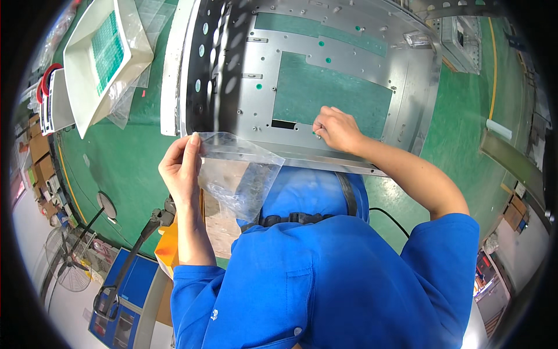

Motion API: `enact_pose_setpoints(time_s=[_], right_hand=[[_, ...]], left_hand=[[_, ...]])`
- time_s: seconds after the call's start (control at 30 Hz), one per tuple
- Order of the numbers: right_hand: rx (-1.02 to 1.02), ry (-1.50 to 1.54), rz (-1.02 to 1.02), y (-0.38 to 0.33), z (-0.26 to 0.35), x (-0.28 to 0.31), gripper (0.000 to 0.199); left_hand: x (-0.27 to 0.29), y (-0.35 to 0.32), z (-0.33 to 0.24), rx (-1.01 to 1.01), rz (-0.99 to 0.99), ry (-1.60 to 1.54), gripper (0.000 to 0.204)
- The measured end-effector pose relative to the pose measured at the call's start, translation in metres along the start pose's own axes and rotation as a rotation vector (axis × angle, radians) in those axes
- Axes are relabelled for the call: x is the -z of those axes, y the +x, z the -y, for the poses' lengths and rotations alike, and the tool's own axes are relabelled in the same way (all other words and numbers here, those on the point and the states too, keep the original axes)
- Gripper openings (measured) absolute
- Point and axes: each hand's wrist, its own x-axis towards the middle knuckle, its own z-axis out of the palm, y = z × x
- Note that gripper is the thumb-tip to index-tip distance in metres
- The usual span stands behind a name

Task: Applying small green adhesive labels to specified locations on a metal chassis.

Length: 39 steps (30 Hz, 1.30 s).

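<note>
Between the thumb and fingers of my left hand point(181, 167), a clear plastic bag or sheet point(247, 174) is pinched by its upper corner and hangs over the near edge of a metal chassis point(418, 87). My right hand point(339, 129) is over the chassis floor with its fingers curled together. A small green dot shows just below those fingertips; whether they hold anything is hidden. Openings in the floor show green point(334, 90), and a small dark slot point(283, 124) lies left of my right hand. Studs, holes and several green round spots point(321, 43) dot the metal.
A perforated side wall point(203, 49) rises along the chassis's left. Further left stands a white tray point(78, 64) with a green sheet of small pieces point(107, 52), beside more clear plastic. A fan point(72, 267) and a blue cabinet point(125, 291) stand lower left. Metal parts point(462, 43) lie at upper right.
</note>
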Motion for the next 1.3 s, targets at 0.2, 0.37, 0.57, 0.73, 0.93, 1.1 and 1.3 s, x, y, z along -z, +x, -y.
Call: enact_pose_setpoints(time_s=[0.2, 0.37, 0.57, 0.73, 0.93, 1.1, 1.3], right_hand=[[0.037, 0.004, -0.043, -0.002, -0.002, -0.003, 0.001], [0.043, 0.05, -0.058, -0.003, -0.002, -0.004, 0.006], [-0.09, 0.246, 0.045, 0.004, -0.004, 0.004, 0.021], [-0.136, 0.137, 0.134, 0.02, 0.003, 0.017, 0.034], [-0.181, -0.023, 0.16, 0.032, -0.001, 0.013, 0.038], [-0.125, -0.081, 0.162, 0.03, 0.013, 0.021, 0.034], [0.045, 0.594, 0.024, 0.061, 0.066, 0.058, 0.022]], left_hand=[[0.0, -0.001, -0.001, 0.003, -0.01, 0.002, 0.012], [0.0, -0.001, -0.002, 0.004, -0.009, 0.008, 0.012], [0.0, 0.001, -0.001, 0.005, -0.017, 0.014, 0.014], [0.006, 0.007, -0.002, 0.003, -0.041, -0.033, 0.013], [0.026, 0.046, -0.039, -0.136, -0.235, 0.016, 0.021], [0.062, 0.086, -0.081, -0.23, -0.437, -0.255, 0.019], [0.091, 0.109, -0.09, -0.235, -0.556, -0.398, 0.015]])
